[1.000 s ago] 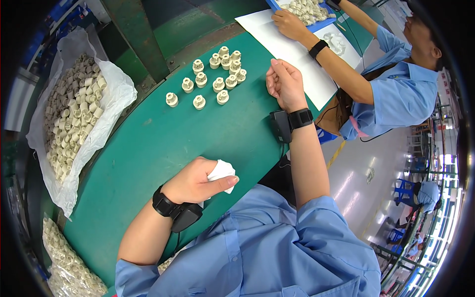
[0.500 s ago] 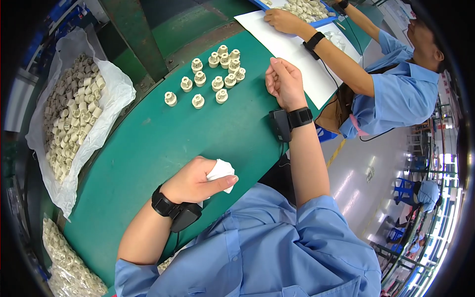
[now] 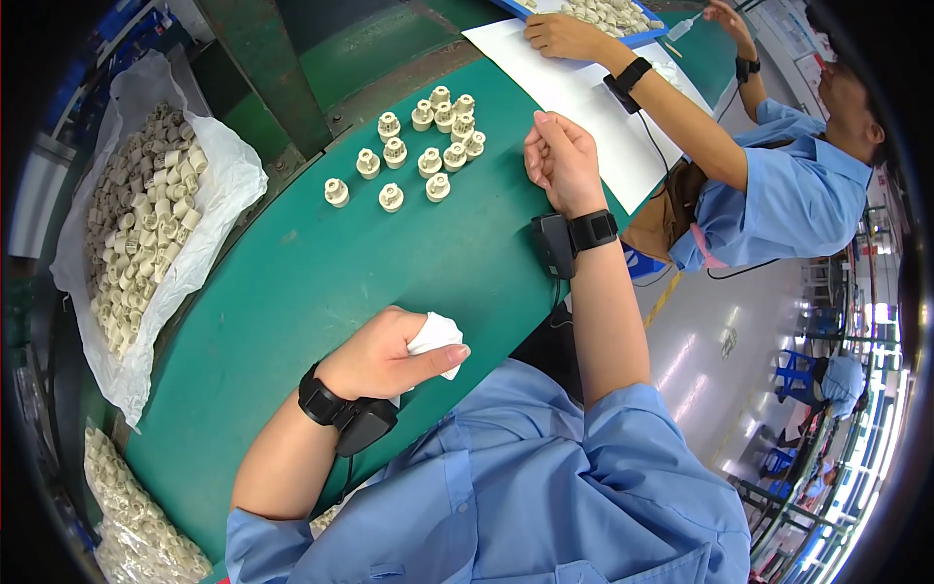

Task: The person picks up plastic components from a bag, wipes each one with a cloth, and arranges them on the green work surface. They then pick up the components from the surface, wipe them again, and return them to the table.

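Observation:
My left hand point(image 3: 394, 352), above the near part of the green table point(image 3: 389, 258), is closed around a crumpled white cloth or tissue point(image 3: 437, 338). Part of that cloth is hidden by the fingers and thumb. Resting at the table's right side, my right hand point(image 3: 564, 164) has its fingers curled in, and I see nothing in it. To its left, several cream-coloured plastic fittings with slotted tops point(image 3: 430, 163) stand upright in a loose cluster. The nearest of them are apart from both hands.
A white sack point(image 3: 238, 165) full of cream parts stands along the left edge. A clear bag point(image 3: 136, 506) of similar parts is at lower left. On the right a co-worker's arm point(image 3: 671, 112) reaches over white paper point(image 3: 623, 175) toward a blue tray point(image 3: 637, 39).
The co-worker's farther hand has come up into view by the tray, near a thin tool, and the nearer arm has shifted slightly. My own hands have stayed almost still.

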`<action>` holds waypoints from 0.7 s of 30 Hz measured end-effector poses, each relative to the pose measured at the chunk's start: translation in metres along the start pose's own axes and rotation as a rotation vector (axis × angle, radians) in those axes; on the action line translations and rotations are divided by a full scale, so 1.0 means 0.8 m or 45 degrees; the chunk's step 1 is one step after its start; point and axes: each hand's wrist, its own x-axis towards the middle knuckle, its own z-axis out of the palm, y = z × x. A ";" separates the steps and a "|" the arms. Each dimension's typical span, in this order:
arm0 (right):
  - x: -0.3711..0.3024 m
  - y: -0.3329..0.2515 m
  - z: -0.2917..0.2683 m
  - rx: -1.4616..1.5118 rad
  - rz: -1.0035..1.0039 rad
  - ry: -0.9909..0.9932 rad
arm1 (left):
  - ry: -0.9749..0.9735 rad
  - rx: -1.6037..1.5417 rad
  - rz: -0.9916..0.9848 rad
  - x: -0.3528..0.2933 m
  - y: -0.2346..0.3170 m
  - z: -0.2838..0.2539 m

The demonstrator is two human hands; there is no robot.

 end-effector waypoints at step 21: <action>0.000 0.001 -0.001 -0.001 -0.010 -0.009 | -0.010 0.051 0.010 0.001 0.002 -0.001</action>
